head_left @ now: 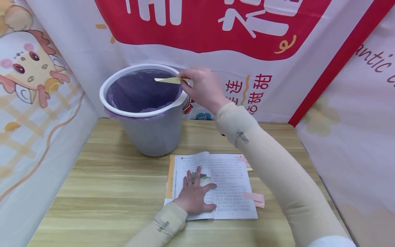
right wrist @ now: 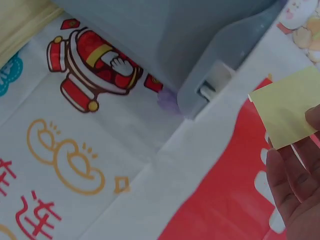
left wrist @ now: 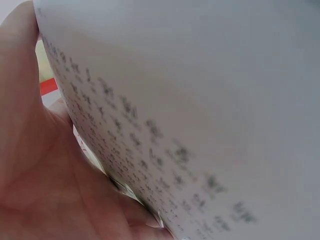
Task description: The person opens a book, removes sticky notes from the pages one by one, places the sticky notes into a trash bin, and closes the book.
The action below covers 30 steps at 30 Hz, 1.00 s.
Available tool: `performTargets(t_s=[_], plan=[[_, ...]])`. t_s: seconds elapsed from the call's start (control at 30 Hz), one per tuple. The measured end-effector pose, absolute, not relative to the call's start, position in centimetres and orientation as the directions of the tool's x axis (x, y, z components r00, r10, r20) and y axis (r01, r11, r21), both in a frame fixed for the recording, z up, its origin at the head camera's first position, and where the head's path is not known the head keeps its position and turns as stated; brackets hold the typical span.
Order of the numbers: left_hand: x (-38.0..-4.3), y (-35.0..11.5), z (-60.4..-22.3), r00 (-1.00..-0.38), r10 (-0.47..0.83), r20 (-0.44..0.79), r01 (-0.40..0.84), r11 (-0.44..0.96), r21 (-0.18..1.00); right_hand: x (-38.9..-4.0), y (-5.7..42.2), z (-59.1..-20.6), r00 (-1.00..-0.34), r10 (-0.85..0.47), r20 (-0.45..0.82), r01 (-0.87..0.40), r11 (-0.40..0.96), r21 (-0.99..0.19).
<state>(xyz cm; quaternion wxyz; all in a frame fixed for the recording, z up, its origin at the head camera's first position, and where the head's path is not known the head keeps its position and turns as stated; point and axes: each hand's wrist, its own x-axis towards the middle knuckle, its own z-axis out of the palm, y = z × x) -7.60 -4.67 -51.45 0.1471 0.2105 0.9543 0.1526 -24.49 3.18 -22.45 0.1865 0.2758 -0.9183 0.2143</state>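
Observation:
An open book (head_left: 231,188) lies on the wooden table, its printed pages facing up. My left hand (head_left: 193,197) rests on the left page with fingers spread, pressing it down. In the left wrist view, a page (left wrist: 200,100) curves up close to the palm. Between thumb and fingers, my right hand (head_left: 202,85) pinches a yellow sticky note (right wrist: 290,107) by one end. The note is over the right side of the opening of a grey trash bin (head_left: 154,133), which is lined with a purple bag (head_left: 139,91).
Pink sticky tabs (head_left: 254,197) stick out from the book's right edge. The bin stands at the back left of the table (head_left: 108,192), against a printed cloth backdrop (head_left: 216,34). Cloth walls enclose the left and right sides.

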Motion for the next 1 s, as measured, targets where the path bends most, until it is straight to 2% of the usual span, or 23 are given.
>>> performTargets(t_s=[0.2,0.33,0.5,0.73,0.87,1.0], plan=[[-7.5,-4.6,-51.5,-0.866,0.45,-0.217,0.35,0.857,0.379,-26.8,-0.2,-23.1,-0.794,-0.482,0.37,-0.582,0.779,-0.234],[-7.5,-4.6,-51.4,-0.863,0.454,-0.222,0.349,0.854,0.387,-28.0,-1.5,-23.8,-0.812,-0.512,0.281,-0.575,0.786,-0.227],[-7.6,-4.9,-51.7,-0.865,0.445,-0.229,0.344,0.861,0.375,-28.6,-1.6,-24.2,-0.809,-0.532,0.249,-0.585,0.773,-0.247],[-7.5,-4.8,-51.9,-0.865,0.443,-0.236,0.344,0.865,0.365,-26.5,3.5,-22.7,-0.861,-0.43,0.27,-0.505,0.784,-0.362],[-7.3,-4.8,-51.4,-0.864,0.444,-0.236,0.342,0.863,0.371,-24.5,8.6,-23.4,-0.851,-0.385,0.358,-0.507,0.78,-0.367],[-7.2,-4.6,-50.9,-0.865,0.439,-0.241,0.335,0.865,0.374,-22.5,14.2,-25.8,-0.826,-0.367,0.427,-0.52,0.788,-0.329]])
